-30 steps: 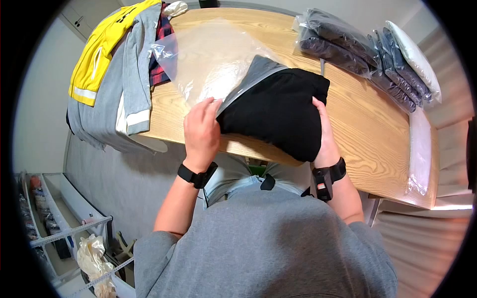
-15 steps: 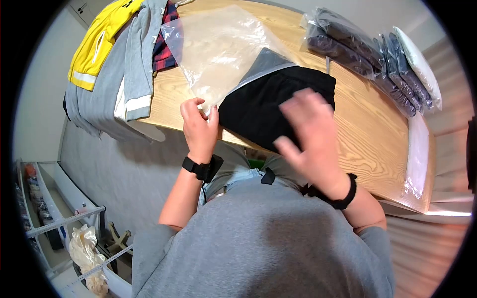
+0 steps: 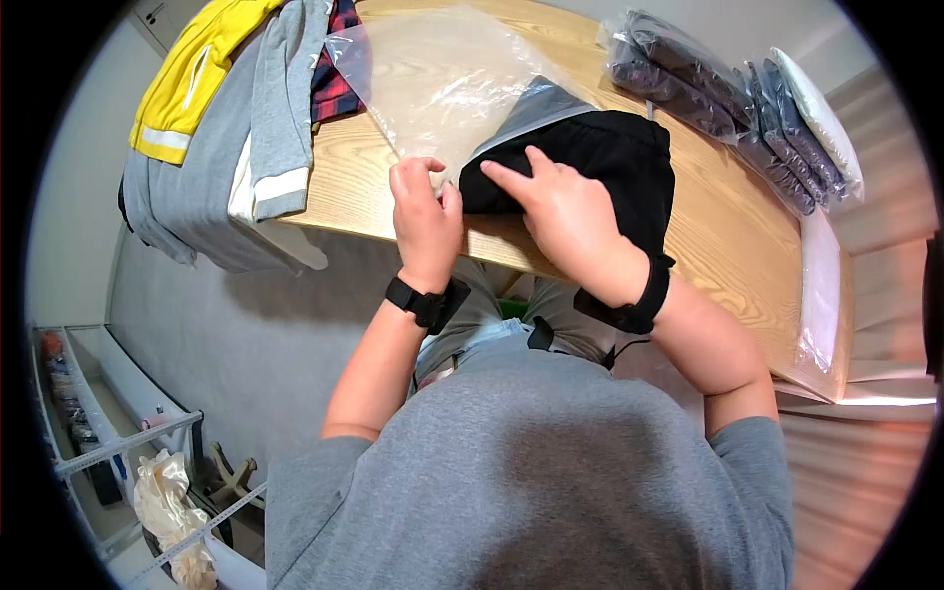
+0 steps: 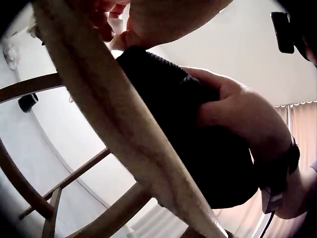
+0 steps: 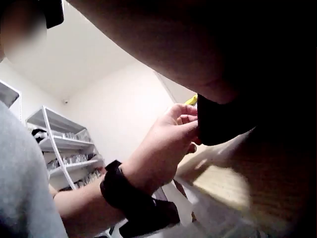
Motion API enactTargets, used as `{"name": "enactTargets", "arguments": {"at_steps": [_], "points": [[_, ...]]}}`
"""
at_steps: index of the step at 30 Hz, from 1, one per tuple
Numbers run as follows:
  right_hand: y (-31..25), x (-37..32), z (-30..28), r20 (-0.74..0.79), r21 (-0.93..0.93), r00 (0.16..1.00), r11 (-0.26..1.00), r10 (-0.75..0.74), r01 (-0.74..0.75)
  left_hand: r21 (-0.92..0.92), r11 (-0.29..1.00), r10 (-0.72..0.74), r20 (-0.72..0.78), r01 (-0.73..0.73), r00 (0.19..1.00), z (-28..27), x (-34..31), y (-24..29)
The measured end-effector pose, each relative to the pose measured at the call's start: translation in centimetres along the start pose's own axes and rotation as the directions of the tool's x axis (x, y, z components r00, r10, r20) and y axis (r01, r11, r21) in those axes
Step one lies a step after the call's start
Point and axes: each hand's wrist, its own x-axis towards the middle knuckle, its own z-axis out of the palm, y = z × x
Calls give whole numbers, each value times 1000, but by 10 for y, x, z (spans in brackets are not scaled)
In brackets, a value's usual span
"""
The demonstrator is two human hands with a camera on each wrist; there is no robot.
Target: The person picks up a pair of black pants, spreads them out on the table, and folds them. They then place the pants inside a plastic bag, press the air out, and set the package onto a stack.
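Note:
A folded black garment point(image 3: 641, 157) lies at the table's front edge, its left end tucked into a clear plastic bag point(image 3: 442, 74). The part seen through the plastic point(image 3: 539, 106) looks grey. My left hand point(image 3: 425, 224) pinches the near corner of the bag, thumb against curled fingers, just left of the garment. With fingers spread and fairly straight, my right hand point(image 3: 575, 218) rests on the garment near the bag's mouth. From below, the left wrist view shows the garment point(image 4: 173, 124) overhanging the table edge point(image 4: 124, 119), with the right thumb against it.
On the left, a yellow garment point(image 3: 202, 84), grey clothing point(image 3: 211, 206) and a plaid piece point(image 3: 334, 84) drape over the table point(image 3: 728, 236). Bagged dark garments point(image 3: 678, 84) and a white packet point(image 3: 816, 118) stand back right. A flat plastic packet point(image 3: 819, 295) lies along the right edge.
My right hand has left the garment's right side and moved left across it towards the bag's mouth. The left hand has stayed by the bag's corner, its fingers now more curled.

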Motion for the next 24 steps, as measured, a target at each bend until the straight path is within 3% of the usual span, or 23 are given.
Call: {"name": "enactTargets", "arguments": {"at_steps": [2,6,12,15,17,19,21,24], "points": [[4,8,-6,12,66,998,996,59,-60,-2,996,85,-16,-85,996,2,4,2],[14,20,-8,5,113,991,984,135,-134,-72,997,27,45,-24,999,1,7,13],[0,19,3,15,12,980,980,196,-196,-50,993,105,-22,-106,994,6,14,11],[-7,14,10,-7,-81,985,982,170,-170,-73,993,88,-47,-91,995,4,17,8],[-8,12,14,-6,-166,992,978,126,-125,-142,988,-63,14,65,998,0,18,11],[-8,14,16,-4,-194,992,973,125,-123,-151,986,-63,21,66,998,1,17,11],[-10,15,17,64,-254,985,957,163,-142,-87,991,93,-77,-100,993,5,15,8],[-13,12,23,74,-324,986,939,147,-116,-57,990,124,-77,-129,989,6,14,10]]}}
